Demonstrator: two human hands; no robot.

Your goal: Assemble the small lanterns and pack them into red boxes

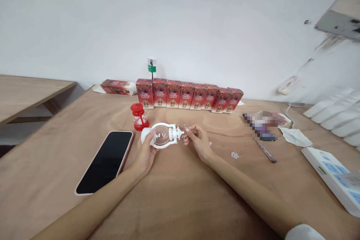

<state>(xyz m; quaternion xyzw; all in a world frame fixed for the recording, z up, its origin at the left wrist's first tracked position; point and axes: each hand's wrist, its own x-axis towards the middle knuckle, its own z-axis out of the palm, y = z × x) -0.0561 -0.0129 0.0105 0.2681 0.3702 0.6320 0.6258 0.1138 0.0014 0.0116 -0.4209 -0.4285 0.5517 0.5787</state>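
Note:
A white toy lantern [172, 134] with a clear globe lies sideways above the table between my two hands. My left hand [146, 153] is closed around its base at the left end. At the pointed top, my right hand [197, 140] pinches a thin wire handle [184, 124], its thumb and forefinger close to the tip. Part of the wire is hidden by the fingers. Just behind my left hand stands a small red lantern [140, 117], upright on the table. A black-screened phone [105, 163] lies to the left of my left hand.
Several red printed boxes [185, 95] stand in a row at the back, another box [118, 87] lying left of them. A bottle [152, 68] rises behind. On the right are a utility knife [266, 151], white scraps [234, 155], tissue [295, 137] and a power strip [332, 178].

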